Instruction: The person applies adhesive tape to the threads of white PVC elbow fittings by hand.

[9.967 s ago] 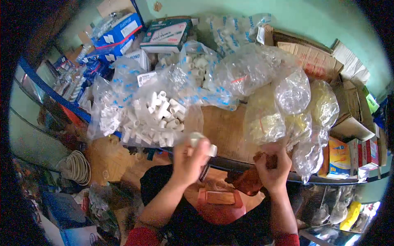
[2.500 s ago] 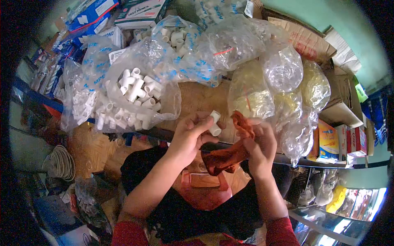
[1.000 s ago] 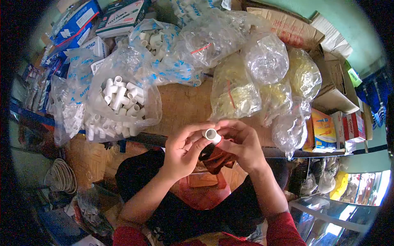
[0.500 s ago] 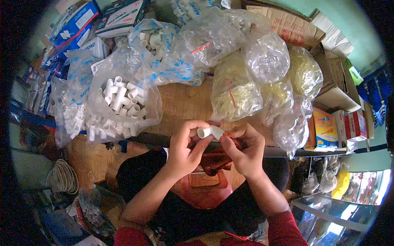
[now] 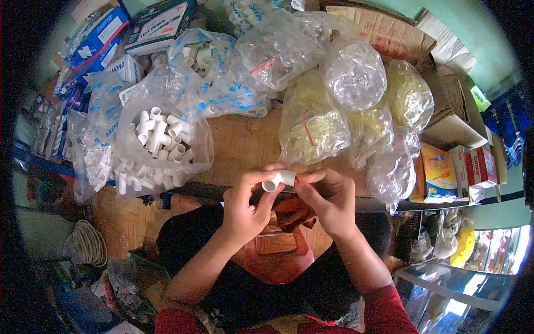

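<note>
A white plastic pipe elbow (image 5: 280,180) is held up between my two hands at the table's front edge. My left hand (image 5: 249,201) grips it from the left, thumb and fingers around its open end. At its right end, my right hand (image 5: 327,199) pinches a reddish-brown cloth (image 5: 296,211) against the fitting. The cloth hangs below my fingers. To the left, an open clear bag (image 5: 207,142) holds several white pipe fittings (image 5: 161,136).
Clear and yellowish plastic bags (image 5: 315,125) lie at the centre and right of the wooden table (image 5: 239,139). Boxes (image 5: 436,172) stand at the right, more boxes (image 5: 100,33) at the back left. A red stool (image 5: 278,259) is below.
The elbow has turned in my hands, its open end now facing lower and its body more level. Both hands have shifted slightly left. The whole view has moved a little.
</note>
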